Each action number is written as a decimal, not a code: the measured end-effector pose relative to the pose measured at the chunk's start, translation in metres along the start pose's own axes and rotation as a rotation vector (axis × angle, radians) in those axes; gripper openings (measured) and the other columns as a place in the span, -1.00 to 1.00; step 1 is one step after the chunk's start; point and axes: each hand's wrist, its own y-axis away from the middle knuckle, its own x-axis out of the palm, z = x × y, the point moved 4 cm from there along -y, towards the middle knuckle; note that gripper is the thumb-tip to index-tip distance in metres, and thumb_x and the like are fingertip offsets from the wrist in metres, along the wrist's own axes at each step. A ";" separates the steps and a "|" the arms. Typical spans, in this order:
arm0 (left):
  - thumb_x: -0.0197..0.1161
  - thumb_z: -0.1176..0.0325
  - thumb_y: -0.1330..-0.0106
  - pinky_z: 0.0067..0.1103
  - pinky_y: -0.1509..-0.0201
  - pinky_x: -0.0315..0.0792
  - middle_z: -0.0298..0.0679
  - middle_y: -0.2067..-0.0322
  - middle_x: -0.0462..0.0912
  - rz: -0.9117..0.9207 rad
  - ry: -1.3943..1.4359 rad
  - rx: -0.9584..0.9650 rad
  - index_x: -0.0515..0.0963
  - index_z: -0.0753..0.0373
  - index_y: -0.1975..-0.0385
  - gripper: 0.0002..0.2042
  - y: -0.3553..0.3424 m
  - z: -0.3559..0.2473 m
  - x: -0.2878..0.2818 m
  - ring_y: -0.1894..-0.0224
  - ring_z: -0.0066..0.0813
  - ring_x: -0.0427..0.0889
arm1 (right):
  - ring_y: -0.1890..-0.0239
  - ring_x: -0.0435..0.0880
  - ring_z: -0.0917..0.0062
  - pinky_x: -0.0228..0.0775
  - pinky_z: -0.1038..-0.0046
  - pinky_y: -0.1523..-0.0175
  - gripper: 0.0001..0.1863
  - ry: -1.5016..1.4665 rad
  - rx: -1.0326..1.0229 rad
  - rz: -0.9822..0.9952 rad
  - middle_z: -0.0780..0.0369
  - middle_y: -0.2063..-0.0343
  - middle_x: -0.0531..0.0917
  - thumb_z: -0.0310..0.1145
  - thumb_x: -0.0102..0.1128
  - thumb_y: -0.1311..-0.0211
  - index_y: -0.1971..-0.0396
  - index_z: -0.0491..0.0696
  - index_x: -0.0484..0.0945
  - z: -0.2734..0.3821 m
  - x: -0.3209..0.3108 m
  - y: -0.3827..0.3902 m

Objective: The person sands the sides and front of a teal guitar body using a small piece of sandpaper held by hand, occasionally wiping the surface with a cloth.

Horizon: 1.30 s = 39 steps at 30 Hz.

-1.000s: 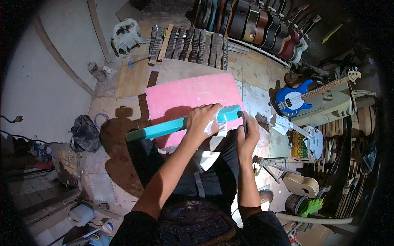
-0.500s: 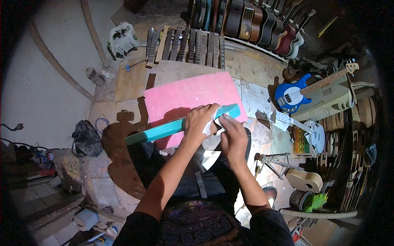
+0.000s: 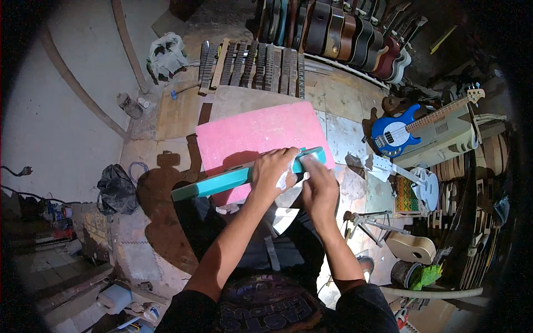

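Two bare hands work at the teal piece in the middle of the frame. The left hand is wrapped over it, grasping it right of its middle; the right hand has its fingers curled at the right end, their tips blurred, so I cannot tell whether they grasp anything. Working well here, I judge, calls for a firm left hold so the piece cannot rock, and light, even pressure from the right fingers, with care around the end, where an uneven push could twist it. The piece is long and narrow as seen, slanting from centre left up toward the right, in front of the pink board. Its side is smooth and somewhat glossy, brighter near the right end, and a small dark slot shows along its upper edge. Its underside is hidden.
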 end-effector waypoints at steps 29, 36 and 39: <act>0.54 -0.01 -0.03 -0.23 0.07 0.66 -0.17 0.12 0.79 -0.030 0.055 -0.001 0.68 -0.03 -0.05 -0.47 -0.006 0.001 -0.004 0.15 -0.06 0.78 | -0.23 0.66 0.21 0.37 0.28 -0.38 -0.47 -0.130 0.024 0.038 -0.07 -0.10 0.70 -0.69 -0.02 -0.12 -0.11 -0.18 0.67 -0.023 -0.002 -0.006; 0.60 0.06 0.06 -0.24 0.10 0.64 -0.15 0.17 0.78 0.004 0.043 -0.033 0.69 0.03 0.00 -0.45 -0.008 -0.009 -0.006 0.16 -0.07 0.77 | -0.27 0.63 0.17 0.33 0.29 -0.43 -0.47 -0.266 0.265 -0.061 -0.04 -0.16 0.68 -0.63 0.02 -0.20 -0.20 -0.17 0.62 -0.097 0.010 -0.005; 0.59 0.03 0.05 -0.23 0.12 0.63 -0.15 0.20 0.79 -0.019 0.036 -0.036 0.70 0.04 0.02 -0.46 -0.007 -0.001 -0.009 0.17 -0.06 0.77 | -0.30 0.61 0.14 0.33 0.28 -0.44 -0.50 -0.167 0.103 -0.066 -0.06 -0.16 0.67 -0.61 0.04 -0.20 -0.17 -0.19 0.63 -0.043 0.006 0.003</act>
